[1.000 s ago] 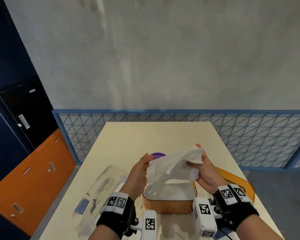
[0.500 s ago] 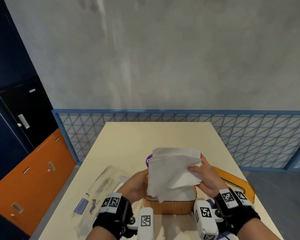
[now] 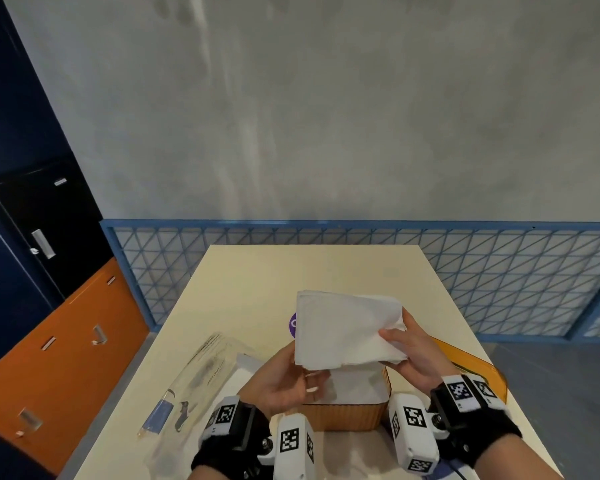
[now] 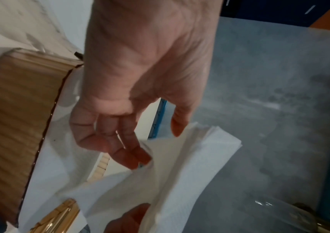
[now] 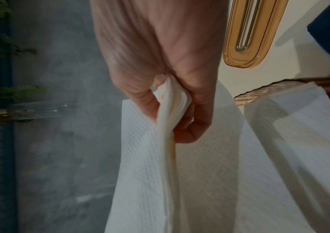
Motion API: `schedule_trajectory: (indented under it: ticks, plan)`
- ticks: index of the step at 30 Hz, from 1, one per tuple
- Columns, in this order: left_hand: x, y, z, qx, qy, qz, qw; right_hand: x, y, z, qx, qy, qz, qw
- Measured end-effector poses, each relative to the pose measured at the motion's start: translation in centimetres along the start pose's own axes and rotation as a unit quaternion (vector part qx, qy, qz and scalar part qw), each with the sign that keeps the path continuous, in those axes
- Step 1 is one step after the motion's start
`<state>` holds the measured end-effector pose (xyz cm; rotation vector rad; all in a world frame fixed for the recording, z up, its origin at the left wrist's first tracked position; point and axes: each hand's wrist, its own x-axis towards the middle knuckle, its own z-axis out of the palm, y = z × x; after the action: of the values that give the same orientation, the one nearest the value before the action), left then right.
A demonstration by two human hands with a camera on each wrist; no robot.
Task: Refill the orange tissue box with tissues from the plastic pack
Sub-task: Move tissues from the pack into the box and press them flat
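On the table [image 3: 257, 282], near edge: the scene's things, listed below.
Surroundings: clear plastic pack [image 3: 201, 368] flat to the left of the box; amber lid [image 3: 471, 362] with a slot to its right; purple disc [image 3: 293, 322] behind, mostly hidden by tissue; blue lattice railing [image 3: 499, 271] and grey wall beyond the far edge.
Orange tissue box [image 3: 343, 415]: open-topped, ribbed wall, upright between the two wrists; white tissue lies inside it.
Tissue stack [image 3: 347, 329]: folded white sheets held above the box, a trailing sheet running down into it; the stack screens the box's far rim.
Right hand [image 3: 413, 351]: thumb on top, fingers beneath, pinching the stack's right edge; the right wrist view shows several layers clamped between thumb and curled fingers [image 5: 195, 126].
Left hand [image 3: 284, 379]: palm up at the stack's lower left corner, fingers [image 4: 120, 148] loosely bent and slack, gripping nothing; the thumb tip meets the paper edge.
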<state>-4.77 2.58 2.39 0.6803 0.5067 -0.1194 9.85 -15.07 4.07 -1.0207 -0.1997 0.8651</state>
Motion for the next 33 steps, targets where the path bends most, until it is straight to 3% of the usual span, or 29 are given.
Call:
schedule_trajectory:
  ticks: [5, 8, 12, 19, 26, 28, 33]
  plan:
    - [0.2, 0.3, 0.2, 0.032, -0.005, 0.077, 0.997, 0.1, 0.0, -0.2, 0.018, -0.011, 0.007, 1.000]
    - [0.7, -0.6, 0.0, 0.122, -0.021, 0.114, 0.986, 0.2, -0.3, -0.1, 0.033, -0.012, 0.001, 0.999]
    - [1.8, -1.5, 0.3, 0.222, 0.014, 0.163, 0.961, 0.3, -1.0, 0.4, 0.028, -0.013, -0.005, 1.000]
    - [0.7, 0.4, 2.1, 0.190, 0.094, 0.236, 0.948, 0.0, -1.3, -0.2, 0.018, -0.019, -0.011, 1.000]
    - [-0.4, 0.5, 3.4, 0.118, 0.134, 0.313, 0.933, 0.4, -1.0, -0.8, -0.015, -0.001, -0.034, 0.999]
    - [-0.8, 0.2, 4.0, 0.076, 0.115, 0.324, 0.936, 0.6, -0.7, -0.6, -0.010, 0.002, -0.037, 0.999]
    - [-1.7, -0.9, 4.3, 0.225, 0.135, 0.389, 0.883, 0.6, 0.0, 0.5, -0.020, 0.002, -0.051, 0.999]
